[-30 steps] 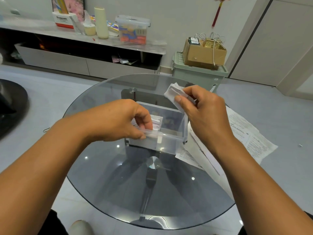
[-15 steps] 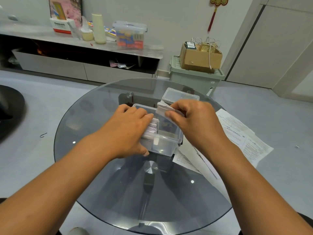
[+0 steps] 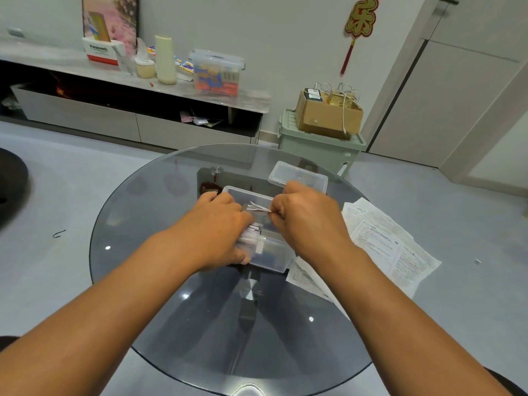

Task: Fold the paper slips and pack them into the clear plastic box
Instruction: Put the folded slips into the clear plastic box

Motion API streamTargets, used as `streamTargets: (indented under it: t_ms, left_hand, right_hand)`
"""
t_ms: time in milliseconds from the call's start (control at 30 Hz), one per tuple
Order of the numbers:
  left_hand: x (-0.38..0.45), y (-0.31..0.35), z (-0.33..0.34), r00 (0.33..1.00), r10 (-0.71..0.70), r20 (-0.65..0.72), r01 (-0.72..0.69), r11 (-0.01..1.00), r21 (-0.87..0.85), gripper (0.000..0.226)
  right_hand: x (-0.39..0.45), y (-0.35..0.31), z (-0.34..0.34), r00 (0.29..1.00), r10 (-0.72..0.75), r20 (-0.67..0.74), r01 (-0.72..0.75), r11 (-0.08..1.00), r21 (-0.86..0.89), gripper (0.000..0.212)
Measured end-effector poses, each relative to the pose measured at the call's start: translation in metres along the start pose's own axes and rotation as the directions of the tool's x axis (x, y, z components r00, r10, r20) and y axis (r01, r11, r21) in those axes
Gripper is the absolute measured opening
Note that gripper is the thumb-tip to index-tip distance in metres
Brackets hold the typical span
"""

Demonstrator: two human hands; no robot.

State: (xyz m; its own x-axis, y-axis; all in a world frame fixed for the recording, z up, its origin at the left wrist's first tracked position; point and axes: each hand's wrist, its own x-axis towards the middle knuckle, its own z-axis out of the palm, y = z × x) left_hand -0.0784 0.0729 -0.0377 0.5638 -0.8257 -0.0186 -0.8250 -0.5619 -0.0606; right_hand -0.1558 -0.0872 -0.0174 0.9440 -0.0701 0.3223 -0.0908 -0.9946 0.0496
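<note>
A clear plastic box (image 3: 271,258) stands on the round glass table (image 3: 177,310). My left hand (image 3: 220,227) grips the box's left end, fingers over the rim, pressing against a stack of folded paper slips (image 3: 253,234) inside. My right hand (image 3: 305,215) pinches a folded paper slip (image 3: 257,207) and holds it just over the box's open top. The box's clear lid (image 3: 297,175) lies flat behind the box. Unfolded printed sheets (image 3: 391,247) lie to the right of the box, partly under my right forearm.
A pale green storage bin (image 3: 320,150) with a cardboard box (image 3: 325,115) on top stands beyond the table. A low TV cabinet (image 3: 128,110) with bottles and a plastic container runs along the back wall. Grey floor surrounds the table.
My right hand has come down and leftward, bringing the folded slip from above the box to its opening. My left hand has slid over the box's left rim onto the packed slips.
</note>
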Motion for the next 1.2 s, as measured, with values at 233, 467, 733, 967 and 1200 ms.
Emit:
streamTargets:
  t_ms: [233, 467, 733, 967, 1200]
  left_hand:
    - [-0.001, -0.003, -0.004, 0.999, -0.023, 0.035, 0.029, 0.984, -0.177, 0.034]
    - [-0.005, -0.006, -0.001, 0.999, -0.04, 0.004, 0.04, 0.966, -0.256, 0.057]
    - [-0.005, -0.009, 0.005, 0.999, -0.021, -0.041, 0.013, 0.981, -0.196, 0.052]
    - [-0.004, -0.014, 0.015, 0.982, -0.061, -0.179, 0.04, 0.992, -0.117, 0.048]
    - [0.01, -0.025, 0.038, 0.904, -0.108, -0.414, 0.101, 0.994, -0.039, 0.064]
  right_hand:
    - [0.022, -0.015, 0.004, 0.986, 0.027, 0.166, 0.008, 0.979, -0.204, 0.008]
    - [0.047, -0.031, 0.007, 0.918, -0.048, 0.393, 0.135, 0.971, -0.195, 0.016]
    - [0.052, -0.02, 0.017, 0.879, -0.004, 0.477, -0.072, 0.988, 0.14, 0.023]
    - [0.029, -0.007, -0.004, 0.971, 0.123, 0.206, -0.2, 0.89, 0.409, 0.031]
    - [-0.003, 0.035, -0.002, 0.932, 0.33, 0.149, -0.361, 0.816, 0.452, 0.024]
